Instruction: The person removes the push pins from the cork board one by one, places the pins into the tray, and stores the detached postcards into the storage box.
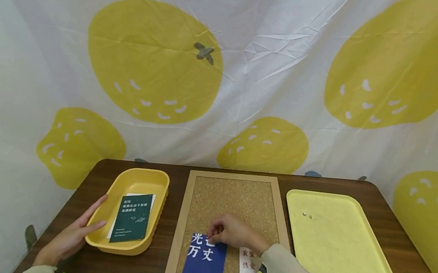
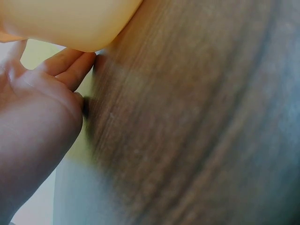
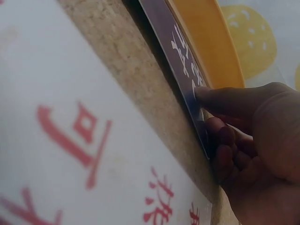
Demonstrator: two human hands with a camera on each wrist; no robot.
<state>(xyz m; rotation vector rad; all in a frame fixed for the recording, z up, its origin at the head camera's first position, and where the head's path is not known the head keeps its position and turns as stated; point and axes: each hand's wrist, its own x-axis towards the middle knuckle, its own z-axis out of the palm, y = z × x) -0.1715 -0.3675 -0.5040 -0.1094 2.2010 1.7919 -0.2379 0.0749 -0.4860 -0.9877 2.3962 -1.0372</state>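
Observation:
My right hand point(image 1: 232, 231) pinches the top edge of a blue card point(image 1: 203, 266) with white characters, thumb on its face in the right wrist view. The card lies low on the left side of a framed cork board point(image 1: 236, 198). Beside it on the board is a white card point(image 3: 93, 122) with red characters, partly covered by my right wrist in the head view. My left hand point(image 1: 71, 237) holds the left side of a yellow plastic basin point(image 1: 162, 179), thumb over the rim and fingers along the outside. Inside the basin, a dark green card point(image 1: 133, 217) lies over a white one.
A pale yellow tray point(image 1: 348, 252) lies right of the board, with a few tiny shiny pieces point(image 1: 305, 215) near its upper left. All stand on a dark wooden table point(image 1: 94, 185). Behind it hangs a white curtain point(image 1: 250, 81) printed with yellow fruit.

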